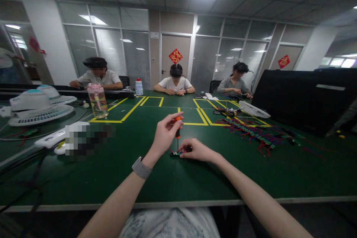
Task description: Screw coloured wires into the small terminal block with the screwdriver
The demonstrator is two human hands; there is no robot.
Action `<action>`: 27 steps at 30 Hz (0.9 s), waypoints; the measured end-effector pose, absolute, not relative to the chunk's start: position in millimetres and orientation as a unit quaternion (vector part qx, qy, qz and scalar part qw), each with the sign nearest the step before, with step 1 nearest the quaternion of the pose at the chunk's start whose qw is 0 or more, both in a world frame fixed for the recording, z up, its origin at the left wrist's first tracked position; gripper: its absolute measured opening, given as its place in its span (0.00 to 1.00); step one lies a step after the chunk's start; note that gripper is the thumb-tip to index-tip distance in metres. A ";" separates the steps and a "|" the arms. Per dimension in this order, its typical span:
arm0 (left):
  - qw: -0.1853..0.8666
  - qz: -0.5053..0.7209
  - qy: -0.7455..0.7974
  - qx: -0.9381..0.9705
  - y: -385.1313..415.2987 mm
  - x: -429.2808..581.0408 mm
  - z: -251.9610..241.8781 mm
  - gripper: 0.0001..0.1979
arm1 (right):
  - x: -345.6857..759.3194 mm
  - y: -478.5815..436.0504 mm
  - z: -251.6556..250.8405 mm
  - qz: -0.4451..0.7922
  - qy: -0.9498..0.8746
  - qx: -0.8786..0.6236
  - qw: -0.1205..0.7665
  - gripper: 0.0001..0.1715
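The left hand point(164, 132) is raised, its thumb and fingers pinching; the right hand point(200, 150) sits lower, fingers curled; both forearms point(113, 205) angle inward.

1. Centre: the right hand point(199, 150) covers the right end of a small circuit board point(175, 154), whose parts are too small to tell.
2. Centre: the left hand point(164, 132) hides some of the screwdriver point(179, 133); its tip is too fine to make out.
3. Left: pixelation blurs one end of a white power strip point(50, 139) and a dark thing point(96, 140) beside it.
4. Right: the wired boards point(259, 134) are too tangled to count.
5. Left edge: a person point(6, 61) is cut off.
6. Bottom edge: both forearms point(111, 210) are cut off.
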State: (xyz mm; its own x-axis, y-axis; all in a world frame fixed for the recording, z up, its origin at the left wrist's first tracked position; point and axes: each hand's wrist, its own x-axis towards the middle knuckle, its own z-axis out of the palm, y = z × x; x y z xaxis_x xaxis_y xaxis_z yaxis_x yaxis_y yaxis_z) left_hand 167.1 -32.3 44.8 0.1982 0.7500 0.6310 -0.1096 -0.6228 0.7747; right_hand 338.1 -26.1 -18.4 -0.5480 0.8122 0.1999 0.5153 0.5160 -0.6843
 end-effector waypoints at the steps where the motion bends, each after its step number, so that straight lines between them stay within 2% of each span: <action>1: 0.346 0.591 0.243 0.687 -32.2 166.8 44.7 0.15 | 338.0 -26.2 -18.3 0.288 -0.831 -0.401 0.258 0.12; 6: 0.268 0.604 0.259 0.704 -31.0 165.0 44.1 0.10 | 337.5 -27.0 -16.7 0.289 -0.832 -0.401 0.253 0.11; 14: 0.306 0.599 0.224 0.705 -32.8 168.9 40.1 0.18 | 337.7 -26.5 -16.6 0.287 -0.835 -0.396 0.252 0.11; 21: 0.200 0.597 0.268 0.729 -38.0 167.1 42.2 0.13 | 338.7 -26.2 -16.7 0.278 -0.840 -0.395 0.248 0.12; 27: 0.244 0.593 0.242 0.728 -34.6 168.4 42.5 0.17 | 338.2 -27.7 -14.3 0.272 -0.842 -0.397 0.244 0.12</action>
